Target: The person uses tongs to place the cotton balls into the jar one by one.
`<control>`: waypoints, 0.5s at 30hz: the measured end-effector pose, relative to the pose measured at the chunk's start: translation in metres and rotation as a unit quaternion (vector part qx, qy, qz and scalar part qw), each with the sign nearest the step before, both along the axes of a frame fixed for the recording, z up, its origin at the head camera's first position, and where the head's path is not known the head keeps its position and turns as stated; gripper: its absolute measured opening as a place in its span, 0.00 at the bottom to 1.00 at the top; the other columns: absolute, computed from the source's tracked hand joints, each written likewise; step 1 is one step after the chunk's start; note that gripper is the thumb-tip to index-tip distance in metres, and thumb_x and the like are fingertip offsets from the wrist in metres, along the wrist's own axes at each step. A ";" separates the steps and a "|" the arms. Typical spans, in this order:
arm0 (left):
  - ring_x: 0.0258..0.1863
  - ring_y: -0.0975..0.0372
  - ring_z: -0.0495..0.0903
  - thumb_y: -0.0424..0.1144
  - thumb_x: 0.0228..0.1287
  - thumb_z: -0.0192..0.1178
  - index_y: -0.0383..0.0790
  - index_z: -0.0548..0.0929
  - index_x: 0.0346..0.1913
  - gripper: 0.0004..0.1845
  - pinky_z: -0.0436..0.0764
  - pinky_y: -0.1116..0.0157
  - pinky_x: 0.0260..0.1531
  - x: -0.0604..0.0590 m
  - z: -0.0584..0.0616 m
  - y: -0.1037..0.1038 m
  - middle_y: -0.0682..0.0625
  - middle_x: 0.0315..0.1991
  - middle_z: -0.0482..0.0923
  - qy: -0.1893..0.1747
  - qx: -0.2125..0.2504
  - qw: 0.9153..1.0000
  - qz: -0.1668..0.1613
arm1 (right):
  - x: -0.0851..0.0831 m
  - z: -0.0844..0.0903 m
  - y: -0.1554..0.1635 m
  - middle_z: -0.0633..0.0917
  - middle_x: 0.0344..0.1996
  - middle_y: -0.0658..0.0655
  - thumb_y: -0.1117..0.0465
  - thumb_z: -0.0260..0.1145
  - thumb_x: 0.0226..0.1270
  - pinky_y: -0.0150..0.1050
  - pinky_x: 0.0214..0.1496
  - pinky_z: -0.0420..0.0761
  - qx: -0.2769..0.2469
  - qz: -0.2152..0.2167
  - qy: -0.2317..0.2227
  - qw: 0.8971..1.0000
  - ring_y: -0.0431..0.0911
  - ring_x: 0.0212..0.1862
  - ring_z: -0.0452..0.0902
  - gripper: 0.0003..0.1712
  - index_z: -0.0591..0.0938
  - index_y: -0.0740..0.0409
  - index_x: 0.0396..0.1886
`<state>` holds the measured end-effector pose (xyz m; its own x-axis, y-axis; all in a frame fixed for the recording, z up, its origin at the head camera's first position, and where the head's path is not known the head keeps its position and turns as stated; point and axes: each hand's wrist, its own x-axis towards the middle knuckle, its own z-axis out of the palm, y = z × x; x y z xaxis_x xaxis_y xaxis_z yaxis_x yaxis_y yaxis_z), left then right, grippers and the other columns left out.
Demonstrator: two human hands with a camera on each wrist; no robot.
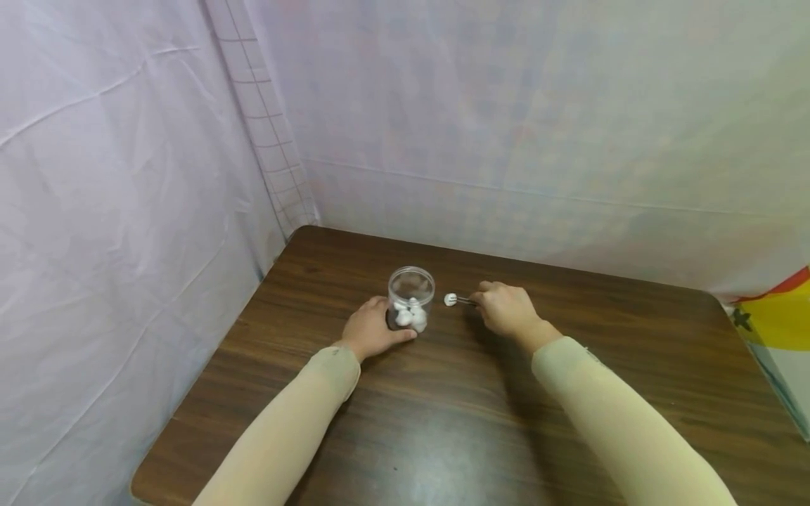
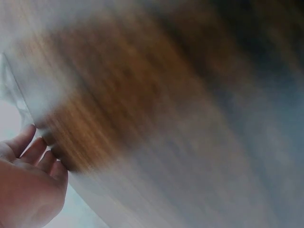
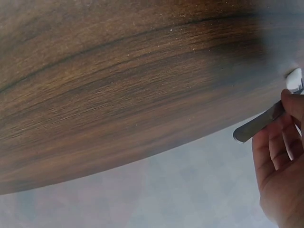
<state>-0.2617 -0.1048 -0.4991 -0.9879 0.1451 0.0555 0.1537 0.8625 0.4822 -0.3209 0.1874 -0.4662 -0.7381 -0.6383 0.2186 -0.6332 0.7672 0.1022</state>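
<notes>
Left hand [image 1: 370,330] gripping jar [image 1: 411,297], right hand [image 1: 503,309] pinching tweezers [image 1: 465,301] with cotton ball [image 1: 450,299]

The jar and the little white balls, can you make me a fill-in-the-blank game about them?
1. The left hand holds the clear jar at its ____.
2. The right hand pinches metal tweezers whose tip grips one ____ ball.
3. That ball is outside the jar, on the jar's ____ side in the head view.
4. The jar stands on a dark ____ table.

Missing words: base; white; right; wooden
</notes>
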 end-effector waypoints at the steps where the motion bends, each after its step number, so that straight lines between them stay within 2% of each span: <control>1: 0.64 0.52 0.71 0.71 0.51 0.68 0.37 0.74 0.66 0.49 0.71 0.52 0.62 0.000 0.001 0.000 0.46 0.65 0.72 -0.001 -0.001 1.000 0.000 | 0.000 0.000 0.000 0.79 0.31 0.51 0.64 0.72 0.61 0.46 0.25 0.81 0.001 0.000 0.001 1.000 0.50 0.34 0.79 0.10 0.89 0.53 0.42; 15: 0.64 0.52 0.71 0.69 0.51 0.69 0.37 0.75 0.65 0.48 0.71 0.53 0.62 0.001 0.002 0.000 0.46 0.65 0.72 0.000 0.001 1.000 0.001 | 0.003 0.001 0.002 0.79 0.30 0.49 0.64 0.71 0.59 0.43 0.22 0.79 0.001 -0.003 0.021 1.000 0.48 0.33 0.79 0.09 0.89 0.52 0.40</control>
<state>-0.2612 -0.1053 -0.4975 -0.9880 0.1440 0.0565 0.1532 0.8617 0.4837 -0.3177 0.1891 -0.4651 -0.7318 -0.6347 0.2481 -0.6243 0.7704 0.1294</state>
